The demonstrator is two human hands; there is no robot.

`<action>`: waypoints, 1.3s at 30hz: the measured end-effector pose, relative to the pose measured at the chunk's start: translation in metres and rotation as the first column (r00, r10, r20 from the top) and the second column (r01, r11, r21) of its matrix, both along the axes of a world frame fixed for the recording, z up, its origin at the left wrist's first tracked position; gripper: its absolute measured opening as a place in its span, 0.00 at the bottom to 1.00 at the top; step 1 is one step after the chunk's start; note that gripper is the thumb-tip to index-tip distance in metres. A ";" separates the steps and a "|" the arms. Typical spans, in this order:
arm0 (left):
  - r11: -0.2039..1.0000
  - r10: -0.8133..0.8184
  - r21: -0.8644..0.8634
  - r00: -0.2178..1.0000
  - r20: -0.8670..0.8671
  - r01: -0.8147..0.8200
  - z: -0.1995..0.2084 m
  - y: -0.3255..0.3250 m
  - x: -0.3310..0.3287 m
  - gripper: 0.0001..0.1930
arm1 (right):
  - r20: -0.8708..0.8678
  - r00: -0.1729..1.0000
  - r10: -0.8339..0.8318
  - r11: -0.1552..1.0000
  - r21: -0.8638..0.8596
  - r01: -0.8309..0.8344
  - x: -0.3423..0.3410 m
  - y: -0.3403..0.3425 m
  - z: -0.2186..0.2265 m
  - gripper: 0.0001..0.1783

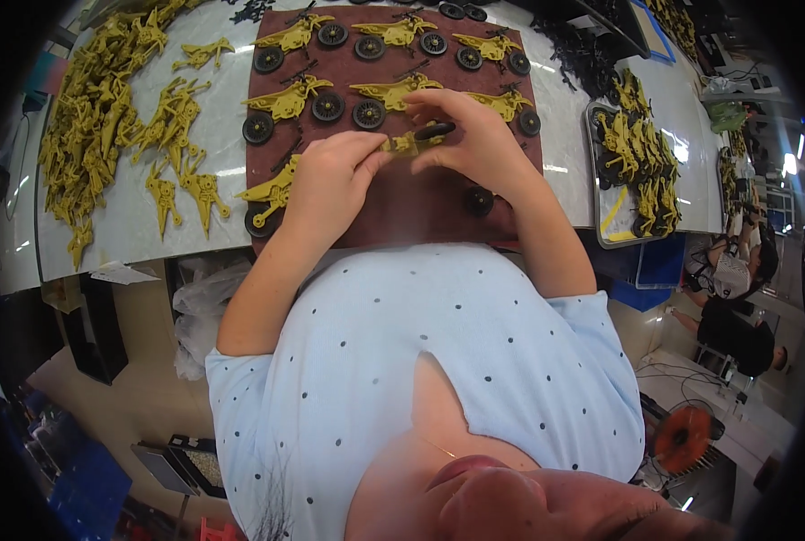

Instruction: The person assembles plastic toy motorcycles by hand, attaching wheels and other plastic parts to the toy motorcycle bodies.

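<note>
Over the dark red mat [393, 203] I hold a small yellow toy motorcycle body [404, 144] up between both hands. My left hand [335, 176] pinches one end of it between thumb and fingers. Curved around its other end is my right hand [474, 135], with fingers closed about a black wheel [436, 130] that sits at the yellow part. Whether the wheel is fixed on, I cannot tell. More yellow motorcycle bodies [287, 99] lie in rows on the mat, black wheels [328, 106] beside them. One loose wheel [478, 201] rests below my right wrist.
A large heap of yellow parts [91, 126] covers the table's left side, with smaller groups nearby. At right, a tray [605, 236] holds yellow-and-black assembled pieces. Black small parts [574, 45] are piled at the back right. A person [736, 334] is farther off at right.
</note>
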State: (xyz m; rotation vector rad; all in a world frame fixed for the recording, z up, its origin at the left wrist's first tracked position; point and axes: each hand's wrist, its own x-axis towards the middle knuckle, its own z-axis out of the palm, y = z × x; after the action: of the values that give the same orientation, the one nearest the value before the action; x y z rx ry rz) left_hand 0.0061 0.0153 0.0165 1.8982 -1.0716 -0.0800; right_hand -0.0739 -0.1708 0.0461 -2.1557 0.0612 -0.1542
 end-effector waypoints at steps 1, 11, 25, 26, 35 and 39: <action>0.999 0.016 -0.042 1.000 0.001 -0.016 0.002 0.002 -0.003 0.10 | 0.022 1.000 -0.022 0.992 0.123 0.019 -0.006 -0.002 -0.002 0.26; 0.976 -0.040 -0.201 0.973 0.226 0.086 0.013 0.005 -0.010 0.16 | 0.307 0.952 -0.006 0.986 -0.157 0.057 -0.026 0.017 0.002 0.21; 0.791 -0.375 -0.608 0.730 -0.571 -0.068 0.017 0.013 -0.015 0.32 | 0.715 0.673 0.188 0.911 -0.384 0.154 -0.021 0.003 0.009 0.19; 0.792 -0.375 -0.607 0.733 -0.568 -0.064 0.017 0.017 -0.013 0.32 | 0.719 0.670 0.185 0.911 -0.381 0.157 -0.023 0.004 0.007 0.19; 0.870 -0.317 -0.493 0.735 -0.599 -0.026 0.014 0.026 -0.012 0.16 | 0.520 0.848 -0.106 0.992 0.109 0.057 -0.028 0.007 0.006 0.21; 0.890 -0.270 -0.457 0.794 -0.544 -0.011 0.015 0.026 -0.018 0.15 | 0.236 0.968 -0.083 0.948 0.317 0.004 -0.027 0.014 0.011 0.24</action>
State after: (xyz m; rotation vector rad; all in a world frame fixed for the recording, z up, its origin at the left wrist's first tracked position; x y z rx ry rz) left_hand -0.0117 0.0413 0.0315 1.2452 -0.7000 -0.4538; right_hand -0.1011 -0.1569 0.0570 -1.8028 -0.0104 -0.4102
